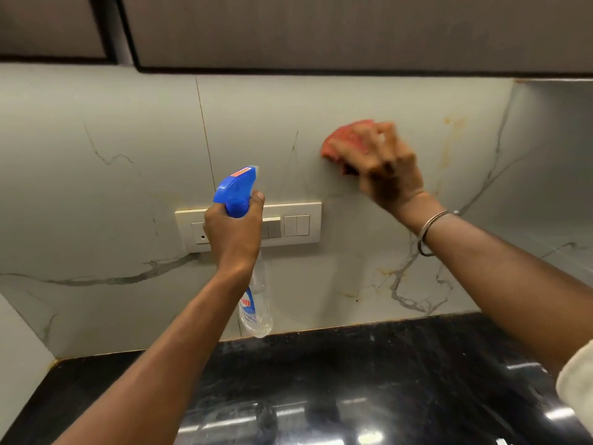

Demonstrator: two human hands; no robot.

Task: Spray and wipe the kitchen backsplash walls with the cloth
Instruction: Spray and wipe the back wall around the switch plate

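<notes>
My left hand grips the neck of a clear spray bottle with a blue trigger head, held upright in front of the wall, nozzle toward it. My right hand holds a bunched red cloth and presses it against the marble-patterned backsplash, right of centre. The right hand and cloth are blurred by motion. A metal bangle sits on my right wrist.
A cream switch plate is set in the wall, partly hidden by my left hand. Dark upper cabinets overhang the wall. A glossy black countertop runs below. The backsplash turns a corner at the right.
</notes>
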